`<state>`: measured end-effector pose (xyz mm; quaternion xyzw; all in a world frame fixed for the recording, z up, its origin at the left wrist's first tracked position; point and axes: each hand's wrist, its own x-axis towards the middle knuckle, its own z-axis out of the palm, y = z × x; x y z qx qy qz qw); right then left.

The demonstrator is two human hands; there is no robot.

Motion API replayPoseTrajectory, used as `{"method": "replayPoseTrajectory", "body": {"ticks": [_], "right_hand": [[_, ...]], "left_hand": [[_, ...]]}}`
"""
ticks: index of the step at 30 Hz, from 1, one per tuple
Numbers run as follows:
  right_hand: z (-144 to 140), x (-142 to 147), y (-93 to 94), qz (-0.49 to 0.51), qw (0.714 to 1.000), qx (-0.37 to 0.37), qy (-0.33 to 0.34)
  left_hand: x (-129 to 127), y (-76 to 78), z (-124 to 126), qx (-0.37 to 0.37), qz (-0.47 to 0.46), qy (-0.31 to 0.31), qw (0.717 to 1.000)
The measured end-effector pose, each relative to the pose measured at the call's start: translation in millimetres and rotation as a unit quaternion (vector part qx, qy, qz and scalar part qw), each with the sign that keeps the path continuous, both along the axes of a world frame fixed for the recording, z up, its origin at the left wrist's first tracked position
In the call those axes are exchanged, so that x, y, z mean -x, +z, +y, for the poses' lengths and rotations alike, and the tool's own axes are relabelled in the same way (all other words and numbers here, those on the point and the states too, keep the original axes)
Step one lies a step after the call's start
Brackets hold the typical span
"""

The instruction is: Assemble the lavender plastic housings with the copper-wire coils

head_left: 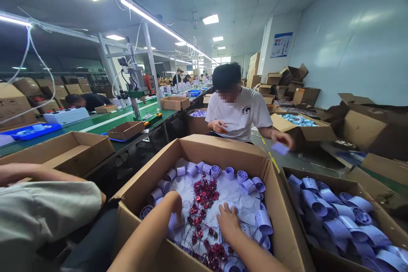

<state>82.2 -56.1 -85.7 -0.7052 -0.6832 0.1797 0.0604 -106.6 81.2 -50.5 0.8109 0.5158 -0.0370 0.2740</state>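
Note:
In the large cardboard box (288, 221) before me, my left hand (177, 207) bends downward, closed around a light purple plastic cylinder (174, 222); its fingertips are partly hidden. My right hand (228, 222) reaches in from the right with its fingers spread over translucent plastic sheeting (219, 191). A pale purple piece shows just beyond those fingertips, its shape unclear. Between the hands runs a tangled pile of small dark red round parts with thin wires (204, 193). More purple cylinders (263, 222) line the box walls, some showing a slotted end.
At the right, another box (353, 182) holds many purple cylinders. Opposite me, a co-worker (239, 110) holds a purple piece (280, 148). Someone's sleeved arm (47, 208) is close on the left. Behind it are an open carton (63, 148) and a green conveyor line (153, 114) with a press (135, 89).

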Motion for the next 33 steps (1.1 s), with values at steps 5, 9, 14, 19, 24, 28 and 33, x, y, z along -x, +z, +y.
{"method": "replayPoseTrajectory", "body": {"ticks": [5, 9, 14, 19, 24, 28, 33], "right_hand": [[9.7, -0.3, -5.1, -0.015, 0.999, 0.013, 0.040], [14.2, -12.6, -0.9, 0.030, 0.999, -0.019, 0.029], [28.6, -28.8, 23.3, 0.159, 0.979, -0.123, -0.035], [46.1, -35.1, 49.6, 0.306, 0.916, -0.236, -0.110], [45.2, -32.3, 58.0, 0.398, 0.867, -0.273, -0.125], [37.2, -32.5, 64.5, 0.438, 0.851, -0.273, -0.100], [31.4, -34.9, 78.3, 0.515, 0.819, -0.241, -0.078]], "left_hand": [[-8.4, -2.9, 1.6, 0.094, 0.087, -0.019, 0.992], [-18.4, 13.7, 5.2, 0.054, 0.002, -0.031, 0.998], [-21.3, 48.2, 2.3, -0.014, -0.155, -0.045, 0.987], [-29.0, 71.0, -21.6, 0.111, -0.372, -0.137, 0.912], [-52.3, 79.4, -43.8, 0.224, -0.422, -0.169, 0.862], [-61.4, 72.9, -42.5, 0.247, -0.514, -0.118, 0.813], [-57.2, 64.2, -35.1, 0.346, -0.607, -0.063, 0.712]]}}
